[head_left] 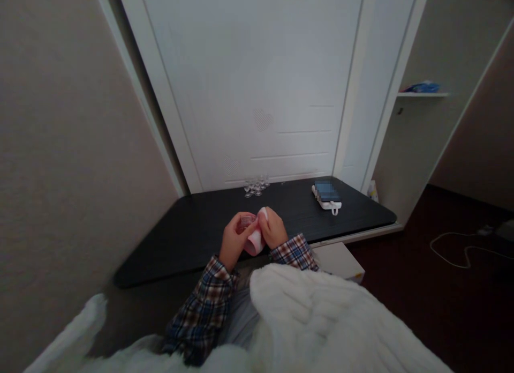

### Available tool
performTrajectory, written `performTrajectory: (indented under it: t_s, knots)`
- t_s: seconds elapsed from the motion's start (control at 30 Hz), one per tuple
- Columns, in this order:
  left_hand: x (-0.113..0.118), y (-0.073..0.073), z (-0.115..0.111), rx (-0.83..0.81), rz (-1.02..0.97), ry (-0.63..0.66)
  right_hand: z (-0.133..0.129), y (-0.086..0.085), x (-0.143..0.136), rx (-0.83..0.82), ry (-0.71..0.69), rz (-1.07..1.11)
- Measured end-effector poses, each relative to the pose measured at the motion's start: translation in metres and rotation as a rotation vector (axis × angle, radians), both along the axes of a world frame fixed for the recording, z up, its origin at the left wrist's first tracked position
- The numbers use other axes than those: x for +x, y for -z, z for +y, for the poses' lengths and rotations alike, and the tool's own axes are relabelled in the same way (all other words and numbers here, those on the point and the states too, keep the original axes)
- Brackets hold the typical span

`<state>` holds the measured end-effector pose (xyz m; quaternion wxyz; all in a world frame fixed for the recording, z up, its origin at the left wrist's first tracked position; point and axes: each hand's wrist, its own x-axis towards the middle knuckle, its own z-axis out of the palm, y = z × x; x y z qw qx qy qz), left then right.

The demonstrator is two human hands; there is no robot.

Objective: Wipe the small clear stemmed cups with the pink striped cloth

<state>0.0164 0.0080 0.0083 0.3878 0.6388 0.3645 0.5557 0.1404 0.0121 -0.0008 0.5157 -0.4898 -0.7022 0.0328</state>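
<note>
Closest to me, a fluffy white covering (pixel 321 308) bunches at five o'clock; its loose edge could snag my plaid right sleeve (pixel 295 252). At twelve, by the near edge of the black worktop (pixel 172 239), my left hand (pixel 233 239) and right hand (pixel 275 229) both grip a pink-and-white roll (pixel 254 243). If either grip loosens, it could drop off that edge. Beyond, at two o'clock, a phone (pixel 328 191) lies on a white power bank (pixel 326 205); a careless reach could knock them. At twelve, small clear plastic pieces (pixel 255 187) crowd together, easily scattered if brushed.
</note>
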Motion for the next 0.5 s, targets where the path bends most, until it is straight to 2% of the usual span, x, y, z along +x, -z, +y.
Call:
performTrajectory:
  t_s: [0.2,0.5]
  knots:
    - [-0.0008,0.0019,-0.0005,0.011,-0.023,-0.039,-0.003,-0.0004,-0.0007,-0.078,-0.015,0.013]
    - [0.0035,0.0004,-0.009,0.079,0.12,-0.028,-0.0039,-0.0016,0.0044,-0.075,0.057,0.064]
